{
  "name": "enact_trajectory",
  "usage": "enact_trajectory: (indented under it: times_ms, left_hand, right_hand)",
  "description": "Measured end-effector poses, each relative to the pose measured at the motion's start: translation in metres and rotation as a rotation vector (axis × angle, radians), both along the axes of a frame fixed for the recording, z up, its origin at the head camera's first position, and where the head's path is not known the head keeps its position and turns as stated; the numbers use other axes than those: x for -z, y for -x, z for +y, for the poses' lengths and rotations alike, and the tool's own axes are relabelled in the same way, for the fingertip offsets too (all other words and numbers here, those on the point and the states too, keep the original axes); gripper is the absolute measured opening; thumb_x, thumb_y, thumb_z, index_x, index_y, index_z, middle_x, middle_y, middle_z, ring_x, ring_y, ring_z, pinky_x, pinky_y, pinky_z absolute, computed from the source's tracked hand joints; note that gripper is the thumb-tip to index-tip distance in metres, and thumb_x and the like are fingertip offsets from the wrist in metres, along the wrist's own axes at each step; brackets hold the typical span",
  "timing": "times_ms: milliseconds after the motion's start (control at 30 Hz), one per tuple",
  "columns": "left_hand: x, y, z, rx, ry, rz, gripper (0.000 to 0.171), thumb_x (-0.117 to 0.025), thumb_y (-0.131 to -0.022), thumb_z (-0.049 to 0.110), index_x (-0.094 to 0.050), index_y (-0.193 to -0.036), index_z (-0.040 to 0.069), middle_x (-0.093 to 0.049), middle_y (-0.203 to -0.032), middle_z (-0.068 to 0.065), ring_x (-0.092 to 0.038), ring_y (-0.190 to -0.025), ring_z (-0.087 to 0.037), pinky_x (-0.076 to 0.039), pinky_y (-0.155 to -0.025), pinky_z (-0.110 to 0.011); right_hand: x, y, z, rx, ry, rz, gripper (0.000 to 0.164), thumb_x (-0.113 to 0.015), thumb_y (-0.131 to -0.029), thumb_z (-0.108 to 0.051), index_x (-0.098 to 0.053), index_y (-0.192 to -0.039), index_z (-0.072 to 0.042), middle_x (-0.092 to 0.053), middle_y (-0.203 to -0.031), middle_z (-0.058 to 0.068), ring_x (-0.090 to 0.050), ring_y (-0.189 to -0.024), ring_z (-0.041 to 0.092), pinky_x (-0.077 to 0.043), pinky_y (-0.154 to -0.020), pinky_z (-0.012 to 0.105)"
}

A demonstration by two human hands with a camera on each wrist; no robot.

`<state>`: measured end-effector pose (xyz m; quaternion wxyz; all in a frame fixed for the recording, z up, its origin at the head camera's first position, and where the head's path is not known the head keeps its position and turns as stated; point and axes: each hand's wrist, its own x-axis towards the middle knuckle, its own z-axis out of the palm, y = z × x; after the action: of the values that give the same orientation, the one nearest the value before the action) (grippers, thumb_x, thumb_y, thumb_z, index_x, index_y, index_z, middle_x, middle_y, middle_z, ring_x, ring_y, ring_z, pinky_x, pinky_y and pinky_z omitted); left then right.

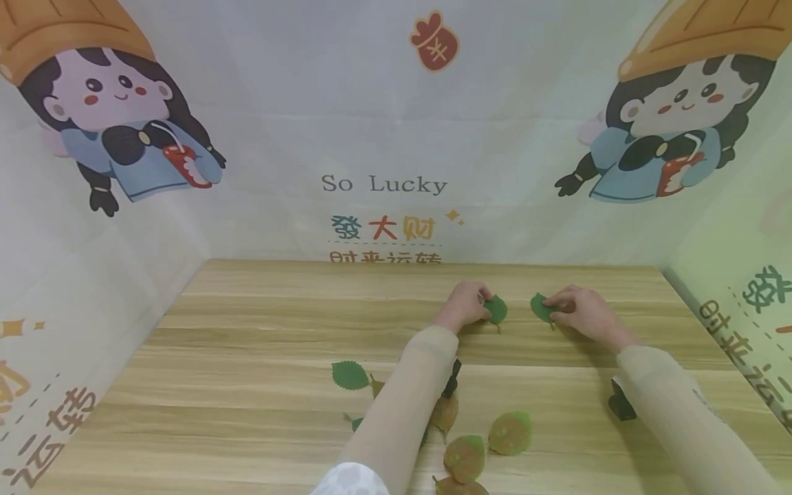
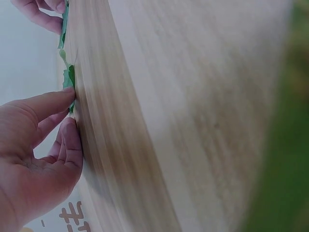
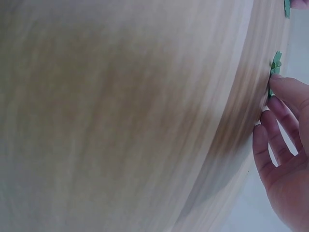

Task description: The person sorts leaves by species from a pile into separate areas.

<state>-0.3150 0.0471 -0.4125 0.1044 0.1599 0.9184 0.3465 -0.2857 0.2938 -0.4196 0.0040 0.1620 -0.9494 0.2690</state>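
With the left hand (image 1: 467, 304) and right hand (image 1: 586, 313) each pinching a toothed green leaf (image 1: 498, 310), unreleased, I judge the rounded brown-green leaves (image 1: 510, 434) on the wood-grain counter (image 1: 260, 323) outstanding.

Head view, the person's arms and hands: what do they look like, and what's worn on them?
The left hand and right hand are bare, without gloves. The left sleeve and right sleeve are long, plain-looking and pale beige. White fabric with pale grey spots shows at the left elbow end. A small black object shows beside the right forearm.
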Motion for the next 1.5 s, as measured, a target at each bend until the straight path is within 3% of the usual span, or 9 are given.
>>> enact_trajectory:
  times_ms: [367, 633, 767, 900, 1133, 1500]
  left_hand:
    - [0.002, -0.001, 0.002, -0.025, 0.013, 0.024, 0.035, -0.075, -0.085, 0.006, -0.066, -0.118, 0.004, -0.065, -0.122, -0.014, -0.060, -0.113, -0.024, -0.049, -0.103, -0.033]
    - [0.005, 0.001, 0.003, -0.033, 0.028, 0.038, 0.034, -0.075, -0.085, 0.007, -0.067, -0.118, 0.005, -0.061, -0.129, -0.015, -0.056, -0.119, -0.025, -0.045, -0.109, -0.036]
    - [0.004, -0.001, 0.003, -0.039, 0.019, 0.028, 0.034, -0.075, -0.085, 0.007, -0.066, -0.118, 0.005, -0.059, -0.133, -0.015, -0.055, -0.122, -0.027, -0.045, -0.110, -0.036]
    - [0.003, -0.002, 0.003, -0.048, 0.010, 0.020, 0.034, -0.075, -0.085, 0.007, -0.066, -0.118, 0.005, -0.058, -0.135, -0.015, -0.054, -0.123, -0.027, -0.044, -0.110, -0.037]
    - [0.002, -0.002, 0.002, -0.057, 0.012, 0.015, 0.034, -0.075, -0.085, 0.008, -0.067, -0.118, 0.006, -0.060, -0.129, -0.014, -0.056, -0.114, -0.024, -0.048, -0.103, -0.035]
    - [-0.002, 0.000, 0.003, -0.037, 0.079, 0.022, 0.037, -0.075, -0.086, 0.011, -0.065, -0.121, 0.006, -0.062, -0.133, -0.013, -0.055, -0.125, -0.026, -0.045, -0.108, -0.036]
  right_hand:
    - [0.001, -0.004, 0.000, 0.015, 0.035, 0.022, 0.025, -0.068, -0.090, -0.007, -0.069, -0.112, 0.004, -0.064, -0.113, 0.028, -0.065, -0.095, 0.038, -0.055, -0.084, 0.053]
    - [-0.005, -0.001, -0.011, 0.026, 0.036, 0.034, 0.026, -0.065, -0.093, -0.009, -0.068, -0.117, -0.002, -0.067, -0.118, 0.024, -0.065, -0.093, 0.030, -0.051, -0.068, 0.030]
    - [-0.006, 0.000, -0.025, -0.044, 0.027, 0.024, 0.030, -0.067, -0.091, -0.011, -0.067, -0.120, -0.004, -0.066, -0.123, 0.023, -0.063, -0.100, 0.032, -0.055, -0.079, 0.042]
    - [-0.004, 0.000, -0.038, -0.128, 0.030, 0.037, 0.033, -0.069, -0.089, -0.009, -0.067, -0.121, -0.004, -0.065, -0.126, 0.022, -0.063, -0.108, 0.038, -0.051, -0.092, 0.056]
    - [0.001, 0.001, -0.052, -0.201, 0.012, 0.058, 0.036, -0.070, -0.087, -0.009, -0.067, -0.122, -0.002, -0.063, -0.129, 0.023, -0.056, -0.122, 0.046, -0.042, -0.104, 0.064]
    - [0.005, 0.001, -0.054, -0.214, -0.037, 0.088, 0.034, -0.073, -0.087, -0.017, -0.069, -0.120, -0.006, -0.063, -0.132, 0.021, -0.052, -0.125, 0.050, -0.031, -0.100, 0.077]
